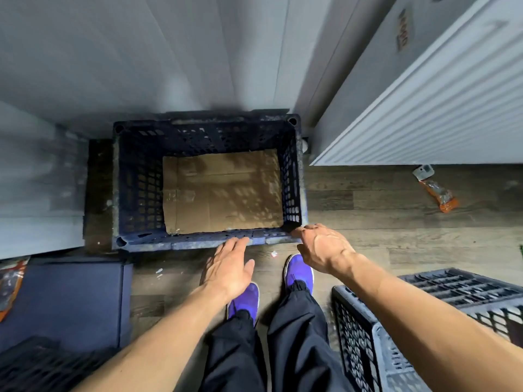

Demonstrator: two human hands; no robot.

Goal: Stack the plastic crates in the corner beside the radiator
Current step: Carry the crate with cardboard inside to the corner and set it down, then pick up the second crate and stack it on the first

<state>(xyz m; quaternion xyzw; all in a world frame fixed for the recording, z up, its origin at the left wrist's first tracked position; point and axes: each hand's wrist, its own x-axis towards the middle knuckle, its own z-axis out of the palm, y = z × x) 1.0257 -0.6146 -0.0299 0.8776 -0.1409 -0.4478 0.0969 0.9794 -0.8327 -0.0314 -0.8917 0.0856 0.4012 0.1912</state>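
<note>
head view, looking straight down: dark blue plastic crate (pixel 208 182) on the wood-look floor (pixel 396 216), upright, set into the corner against the grey wall (pixel 141 52), with the white radiator (pixel 424 108) just beside its right far corner. flat sheet of cardboard (pixel 223 190) lying in the crate's bottom. left hand (pixel 229 267) open, palm down, fingers spread, fingertips at the crate's near rim; touching or just short of it, cannot tell. right hand (pixel 322 247) open too, fingers loosely curled, tips at the near right corner of the same rim, gripping nothing. purple shoes (pixel 298 268) and black trousers (pixel 283 349) below the hands. second crate (pixel 368 349), greyish blue, on the floor at lower right, well apart from the corner one. part of a third dark crate (pixel 42 366) at lower left, next to a dark blue box (pixel 70 301). orange wrapper (pixel 438 193) on the floor near the radiator.
</note>
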